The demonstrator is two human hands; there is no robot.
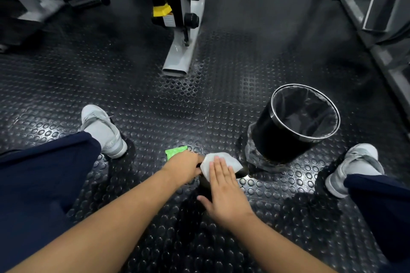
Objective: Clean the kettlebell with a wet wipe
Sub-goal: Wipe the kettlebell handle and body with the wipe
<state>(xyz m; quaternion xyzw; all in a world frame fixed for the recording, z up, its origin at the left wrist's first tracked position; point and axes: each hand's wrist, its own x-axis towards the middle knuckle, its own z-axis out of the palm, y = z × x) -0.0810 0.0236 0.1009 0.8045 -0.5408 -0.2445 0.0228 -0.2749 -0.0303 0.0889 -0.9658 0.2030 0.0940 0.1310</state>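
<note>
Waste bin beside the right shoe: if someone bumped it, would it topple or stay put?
Probably light: the waste bin shows only its black liner inside. A bump near the rim might tip it, being fairly tall. Pushed low, it would likely drag, since the studded rubber floor looks non-slip.

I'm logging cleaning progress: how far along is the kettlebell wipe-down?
Done: a wet wipe is out, and the green pack lies on the floor beyond the left hand. In hand: the left hand grips the kettlebell while the right hand presses the wipe flat on it. Left: finishing the wiping, then probably binning the wipe; no wipe shows in the black bin.
</note>
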